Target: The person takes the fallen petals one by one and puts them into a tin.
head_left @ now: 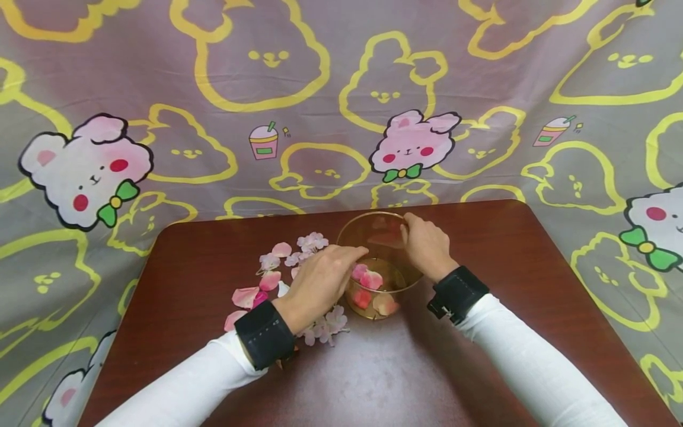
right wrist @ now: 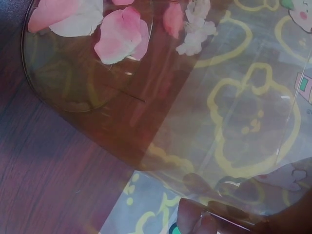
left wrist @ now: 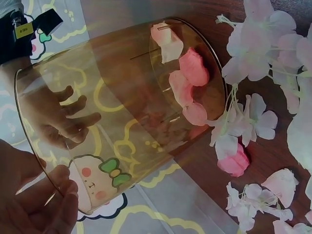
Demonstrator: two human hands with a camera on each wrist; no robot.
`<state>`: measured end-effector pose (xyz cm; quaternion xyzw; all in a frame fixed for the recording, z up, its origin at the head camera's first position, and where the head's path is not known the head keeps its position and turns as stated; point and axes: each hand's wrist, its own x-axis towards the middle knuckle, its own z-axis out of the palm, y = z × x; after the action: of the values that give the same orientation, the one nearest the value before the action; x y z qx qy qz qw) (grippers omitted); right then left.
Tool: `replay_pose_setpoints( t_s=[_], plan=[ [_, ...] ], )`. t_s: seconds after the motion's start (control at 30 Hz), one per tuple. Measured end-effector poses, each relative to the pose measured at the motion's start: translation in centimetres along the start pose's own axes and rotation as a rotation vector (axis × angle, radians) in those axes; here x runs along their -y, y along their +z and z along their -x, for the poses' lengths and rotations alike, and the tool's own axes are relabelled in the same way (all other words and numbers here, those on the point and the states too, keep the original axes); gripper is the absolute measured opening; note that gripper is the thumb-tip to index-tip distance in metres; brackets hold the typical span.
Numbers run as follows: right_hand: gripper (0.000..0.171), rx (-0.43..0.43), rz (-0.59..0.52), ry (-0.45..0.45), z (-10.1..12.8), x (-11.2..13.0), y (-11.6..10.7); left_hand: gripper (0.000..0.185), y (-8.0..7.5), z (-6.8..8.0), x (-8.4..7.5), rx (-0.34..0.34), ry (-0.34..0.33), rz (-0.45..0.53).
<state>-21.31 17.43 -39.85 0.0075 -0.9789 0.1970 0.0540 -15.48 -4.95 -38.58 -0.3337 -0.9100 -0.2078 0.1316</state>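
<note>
A clear round container [head_left: 411, 279] stands on the brown table [head_left: 507, 249], with pink and pale petals [head_left: 370, 279] lying on its bottom. My left hand [head_left: 325, 273] reaches over the near-left rim, its fingers closed on the edge [left wrist: 53, 195]. At the far-right rim my right hand [head_left: 424, 243] grips, fingers curled inside the wall [left wrist: 58, 117]. The left wrist view shows the container [left wrist: 122, 97] with the petals [left wrist: 192, 68]. In the right wrist view the container [right wrist: 219, 97], its petals [right wrist: 122, 36] and my right fingertips [right wrist: 204, 219] appear.
Loose fabric blossoms [head_left: 312, 242] and pink petals [head_left: 245, 296] lie scattered on the table left of the container, some under my left wrist [left wrist: 258, 63]. A cartoon-print cloth [head_left: 320, 89] hangs behind and around the table. Bare wood lies to the right and front.
</note>
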Motion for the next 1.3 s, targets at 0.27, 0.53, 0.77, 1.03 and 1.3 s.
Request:
replay_pose_setpoints(
  t_s=[0.27, 0.53, 0.77, 1.03, 1.3],
  plan=[
    [0.017, 0.003, -0.013, -0.003, 0.0, 0.1, -0.2, 0.03, -0.4, 0.0, 0.7, -0.078, 0.007, 0.004],
    [0.019, 0.008, 0.001, 0.005, -0.1, 0.1, -0.5, 0.022, -1.1, 0.2, 3.1, -0.177, -0.03, -0.057],
    [0.02, 0.004, 0.0, -0.003, -0.1, 0.0, -0.2, 0.022, -1.0, 1.9, 6.7, -0.077, -0.189, -0.078],
    [0.019, 0.015, -0.006, 0.004, 0.0, 0.1, -0.1, 0.013, 1.3, 4.2, 9.4, 0.115, -0.253, -0.159],
    [0.018, 0.005, -0.002, -0.001, 0.0, 0.0, -0.1, 0.01, 2.7, 5.7, 10.5, 0.241, -0.234, -0.171]
  ],
)
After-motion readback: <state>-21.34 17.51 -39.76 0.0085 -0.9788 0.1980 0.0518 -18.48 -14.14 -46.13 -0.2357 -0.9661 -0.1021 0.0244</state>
